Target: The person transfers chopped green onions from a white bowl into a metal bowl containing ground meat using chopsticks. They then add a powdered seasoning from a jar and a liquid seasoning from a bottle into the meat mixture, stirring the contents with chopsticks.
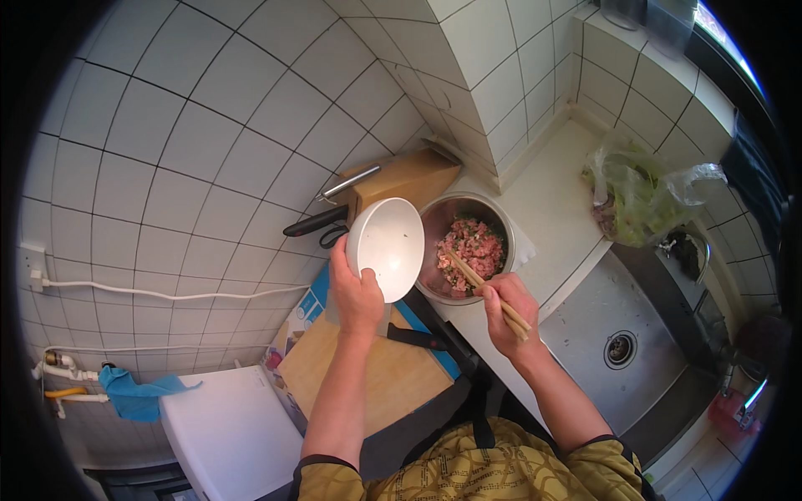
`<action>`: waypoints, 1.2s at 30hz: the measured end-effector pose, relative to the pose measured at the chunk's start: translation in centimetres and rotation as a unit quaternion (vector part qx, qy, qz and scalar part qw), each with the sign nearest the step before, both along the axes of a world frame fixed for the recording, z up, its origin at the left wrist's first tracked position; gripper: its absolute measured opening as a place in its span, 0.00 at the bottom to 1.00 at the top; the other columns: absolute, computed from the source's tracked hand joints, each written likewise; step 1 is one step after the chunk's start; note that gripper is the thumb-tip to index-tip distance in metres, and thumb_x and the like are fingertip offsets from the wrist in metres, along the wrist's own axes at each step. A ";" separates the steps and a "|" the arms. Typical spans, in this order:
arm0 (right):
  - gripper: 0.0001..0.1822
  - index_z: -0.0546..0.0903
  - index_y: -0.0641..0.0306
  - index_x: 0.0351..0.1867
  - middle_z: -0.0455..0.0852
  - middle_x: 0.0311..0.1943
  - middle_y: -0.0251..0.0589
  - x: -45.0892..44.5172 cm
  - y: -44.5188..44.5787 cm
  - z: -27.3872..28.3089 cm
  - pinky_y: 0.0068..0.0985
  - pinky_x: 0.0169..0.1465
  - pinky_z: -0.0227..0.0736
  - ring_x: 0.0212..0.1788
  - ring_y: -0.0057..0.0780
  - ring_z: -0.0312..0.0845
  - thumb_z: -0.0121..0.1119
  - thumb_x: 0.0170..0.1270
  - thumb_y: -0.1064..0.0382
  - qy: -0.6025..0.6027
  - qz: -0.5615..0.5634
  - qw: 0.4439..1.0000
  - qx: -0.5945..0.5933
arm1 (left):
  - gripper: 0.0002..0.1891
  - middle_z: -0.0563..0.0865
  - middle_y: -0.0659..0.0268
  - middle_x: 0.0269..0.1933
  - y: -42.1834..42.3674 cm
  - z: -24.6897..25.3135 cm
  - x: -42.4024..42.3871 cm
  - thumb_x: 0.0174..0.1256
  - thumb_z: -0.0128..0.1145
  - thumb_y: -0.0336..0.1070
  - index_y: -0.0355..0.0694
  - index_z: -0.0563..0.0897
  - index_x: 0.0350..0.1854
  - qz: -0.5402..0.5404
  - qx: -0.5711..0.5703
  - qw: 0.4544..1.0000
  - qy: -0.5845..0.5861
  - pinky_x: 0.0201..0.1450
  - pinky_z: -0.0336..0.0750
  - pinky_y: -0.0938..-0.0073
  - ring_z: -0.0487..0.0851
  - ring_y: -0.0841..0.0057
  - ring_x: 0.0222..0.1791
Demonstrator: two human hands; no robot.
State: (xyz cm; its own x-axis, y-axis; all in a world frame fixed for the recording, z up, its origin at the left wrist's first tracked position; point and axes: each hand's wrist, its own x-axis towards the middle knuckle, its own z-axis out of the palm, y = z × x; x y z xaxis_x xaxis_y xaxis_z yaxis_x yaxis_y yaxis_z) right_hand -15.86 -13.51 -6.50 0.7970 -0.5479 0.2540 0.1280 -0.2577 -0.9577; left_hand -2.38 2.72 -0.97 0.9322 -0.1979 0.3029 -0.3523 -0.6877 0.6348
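Note:
My left hand [357,293] grips a white bowl [391,250] by its near left side, tilted so that its inside faces me. Only a few small dark specks show in it. Just right of it, a stainless steel pot [432,269] stands on the counter, with pink minced meat [473,247] and green bits inside. Wooden chopsticks [467,269] are held in my right hand [510,307] at the pot's near right rim. Their tips reach into the meat.
A wooden knife block [401,178] stands behind the bowl. A kitchen knife [413,337] lies on a wooden cutting board [357,376]. At right are a steel sink [601,313] and a plastic bag of green vegetables [639,194]. Tiled walls [250,125] border the counter.

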 end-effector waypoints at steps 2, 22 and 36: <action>0.02 0.78 0.66 0.30 0.78 0.28 0.43 -0.2 -0.5 -0.2 0.27 0.36 0.72 0.32 0.37 0.76 0.54 0.59 0.72 -0.013 0.007 1.000 0.003 | 0.26 0.75 0.47 0.52 0.1 0.3 0.1 0.49 0.41 0.27 0.32 0.67 0.56 0.007 -0.001 1.000 0.024 0.58 0.66 0.63 0.73 0.55 0.53; 0.02 0.78 0.67 0.31 0.77 0.28 0.44 0.4 -0.1 0.6 0.27 0.36 0.71 0.30 0.37 0.75 0.54 0.60 0.71 -0.068 0.022 0.997 -0.008 | 0.27 0.73 0.46 0.53 -0.3 0.7 0.1 0.50 0.44 0.28 0.32 0.66 0.58 -0.020 0.045 0.999 0.008 0.60 0.64 0.60 0.71 0.51 0.54; 0.03 0.78 0.66 0.31 0.78 0.28 0.45 -0.4 -0.6 -1.1 0.27 0.36 0.71 0.31 0.37 0.75 0.55 0.61 0.69 0.013 0.012 1.000 0.018 | 0.26 0.74 0.46 0.53 0.0 0.9 0.4 0.50 0.41 0.27 0.31 0.66 0.57 -0.005 0.010 1.000 0.022 0.59 0.66 0.60 0.72 0.52 0.55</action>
State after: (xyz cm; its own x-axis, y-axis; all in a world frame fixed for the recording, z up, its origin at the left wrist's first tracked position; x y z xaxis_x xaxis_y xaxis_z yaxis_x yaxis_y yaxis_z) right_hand -16.21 -14.09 -7.59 0.8161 -0.5369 0.2137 0.1095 -0.2195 -0.9695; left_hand -1.97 2.69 -0.08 0.9426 -0.2127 0.2575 -0.3311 -0.6964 0.6367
